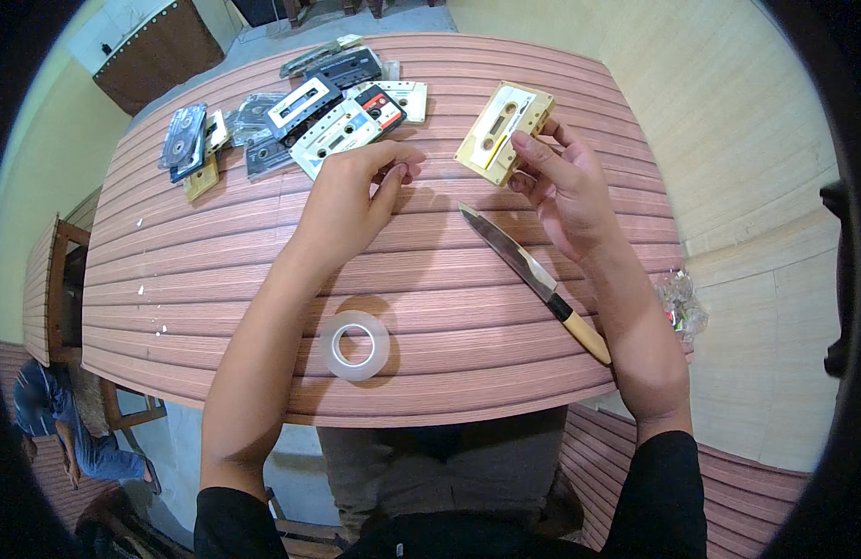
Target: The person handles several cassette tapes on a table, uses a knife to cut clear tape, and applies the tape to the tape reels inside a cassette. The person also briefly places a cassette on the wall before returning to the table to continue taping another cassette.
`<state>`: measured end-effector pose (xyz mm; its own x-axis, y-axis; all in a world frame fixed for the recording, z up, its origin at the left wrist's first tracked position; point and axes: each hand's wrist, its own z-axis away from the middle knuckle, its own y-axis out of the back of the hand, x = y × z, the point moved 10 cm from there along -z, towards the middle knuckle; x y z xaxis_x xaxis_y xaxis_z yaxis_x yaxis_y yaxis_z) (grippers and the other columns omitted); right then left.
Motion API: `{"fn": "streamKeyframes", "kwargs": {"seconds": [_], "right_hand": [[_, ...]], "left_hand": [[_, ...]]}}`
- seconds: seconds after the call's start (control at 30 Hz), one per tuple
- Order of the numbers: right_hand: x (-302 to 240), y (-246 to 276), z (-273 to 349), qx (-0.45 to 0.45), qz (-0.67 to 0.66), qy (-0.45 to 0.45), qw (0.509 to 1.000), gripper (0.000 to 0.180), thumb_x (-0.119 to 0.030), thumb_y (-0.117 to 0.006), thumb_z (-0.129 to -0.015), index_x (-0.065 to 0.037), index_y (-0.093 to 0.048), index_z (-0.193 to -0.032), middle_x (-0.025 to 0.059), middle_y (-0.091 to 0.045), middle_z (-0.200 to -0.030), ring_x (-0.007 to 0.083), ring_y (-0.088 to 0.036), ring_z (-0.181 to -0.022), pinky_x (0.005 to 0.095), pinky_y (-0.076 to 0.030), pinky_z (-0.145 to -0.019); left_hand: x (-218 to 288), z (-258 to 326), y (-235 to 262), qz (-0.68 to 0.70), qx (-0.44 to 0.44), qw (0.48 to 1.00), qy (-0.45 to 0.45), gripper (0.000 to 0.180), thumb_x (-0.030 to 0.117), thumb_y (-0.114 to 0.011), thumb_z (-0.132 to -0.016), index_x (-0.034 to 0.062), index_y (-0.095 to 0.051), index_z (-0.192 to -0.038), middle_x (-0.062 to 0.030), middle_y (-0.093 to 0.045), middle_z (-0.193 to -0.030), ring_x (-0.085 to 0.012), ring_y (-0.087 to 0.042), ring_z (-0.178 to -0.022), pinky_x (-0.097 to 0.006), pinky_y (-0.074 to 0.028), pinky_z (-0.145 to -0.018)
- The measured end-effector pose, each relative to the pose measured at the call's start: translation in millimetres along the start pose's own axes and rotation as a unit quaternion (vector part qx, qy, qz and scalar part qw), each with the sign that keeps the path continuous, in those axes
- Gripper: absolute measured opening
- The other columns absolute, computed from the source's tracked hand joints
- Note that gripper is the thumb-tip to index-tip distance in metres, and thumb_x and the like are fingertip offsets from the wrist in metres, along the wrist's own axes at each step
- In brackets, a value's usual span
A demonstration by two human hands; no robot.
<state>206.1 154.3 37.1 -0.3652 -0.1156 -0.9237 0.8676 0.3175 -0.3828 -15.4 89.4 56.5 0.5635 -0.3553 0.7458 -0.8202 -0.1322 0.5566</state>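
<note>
My right hand (570,182) grips a cream-coloured cassette tape (496,130), tilted above the table, with the thumb on its face and the fingers behind. My left hand (361,182) hovers at the front of a heap of cassettes, its fingers curled and the thumb pressed toward them. Whatever may be between those fingertips is too small to make out. Just beyond it lies a white and blue cassette (335,138). A knife (519,256) with a pale wooden handle rests below my right hand. Between my forearms lies a roll of clear tape (379,345).
More cassettes are heaped at the far side, including a black and red one (381,109). A smaller stack (183,140) sits to their left. Small white scraps (142,291) dot the table's left. Crumpled clear plastic (682,303) is at the right edge. A person (72,419) sits at lower left.
</note>
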Motion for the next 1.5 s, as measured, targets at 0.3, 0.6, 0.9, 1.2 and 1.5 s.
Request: {"fn": "streamKeyframes", "kwargs": {"seconds": [0.3, 0.6, 0.9, 1.2, 1.5], "right_hand": [[8, -4, -3, -0.06, -0.067, -0.055, 0.994, 0.048, -0.02, -0.081, -0.105, -0.005, -0.057, -0.143, 0.0077, -0.077, -0.119, 0.0162, -0.076, -0.101, 0.0311, -0.06, -0.084], [-11, -39, 10, -0.194, -0.114, -0.034, 0.974, 0.054, -0.027, -0.068, -0.111, 0.001, -0.051, -0.153, 0.0286, -0.067, -0.151, 0.0277, -0.076, -0.128, 0.0392, -0.063, -0.111], [-22, -29, 10, -0.208, -0.104, -0.005, 0.973, 0.065, -0.027, -0.068, -0.109, -0.002, -0.047, -0.164, 0.033, -0.055, -0.163, 0.0316, -0.065, -0.143, 0.0432, -0.05, -0.123], [-38, -17, 3, -0.178, -0.106, 0.016, 0.978, 0.051, -0.027, -0.077, -0.105, -0.007, -0.06, -0.149, 0.0201, -0.072, -0.146, 0.0206, -0.072, -0.124, 0.039, -0.055, -0.105], [-47, -6, -3, -0.157, -0.091, 0.033, 0.983, 0.05, -0.024, -0.069, -0.11, -0.004, -0.056, -0.154, 0.0236, -0.068, -0.151, 0.0255, -0.072, -0.132, 0.0418, -0.058, -0.112]], "left_hand": [[6, -5, 26, -0.126, 0.019, 0.992, -0.002, 0.02, -0.001, -0.07, -0.099, -0.0004, -0.08, -0.117, -0.017, -0.08, -0.108, -0.0271, -0.078, -0.098, -0.038, -0.062, -0.09], [-65, 92, 188, -0.179, 0.179, 0.956, 0.15, 0.061, 0.048, -0.075, -0.105, 0.0014, -0.071, -0.144, -0.023, -0.073, -0.144, -0.0358, -0.066, -0.139, -0.047, -0.046, -0.121], [-222, 224, 271, -0.5, 0.01, 0.81, 0.305, 0.095, 0.06, -0.056, -0.111, -0.002, -0.025, -0.176, -0.0257, -0.02, -0.185, -0.0426, -0.017, -0.172, -0.061, -0.02, -0.137], [-24, 122, 51, -0.303, -0.183, 0.935, -0.022, 0.092, 0.05, -0.057, -0.109, 0.002, -0.021, -0.179, -0.0223, -0.021, -0.186, -0.0401, -0.015, -0.173, -0.056, -0.011, -0.14], [11, 62, -21, -0.243, -0.24, 0.932, -0.123, 0.07, 0.032, -0.049, -0.115, 0.002, -0.032, -0.176, -0.0216, -0.026, -0.184, -0.0399, -0.022, -0.172, -0.053, -0.016, -0.141]]}}
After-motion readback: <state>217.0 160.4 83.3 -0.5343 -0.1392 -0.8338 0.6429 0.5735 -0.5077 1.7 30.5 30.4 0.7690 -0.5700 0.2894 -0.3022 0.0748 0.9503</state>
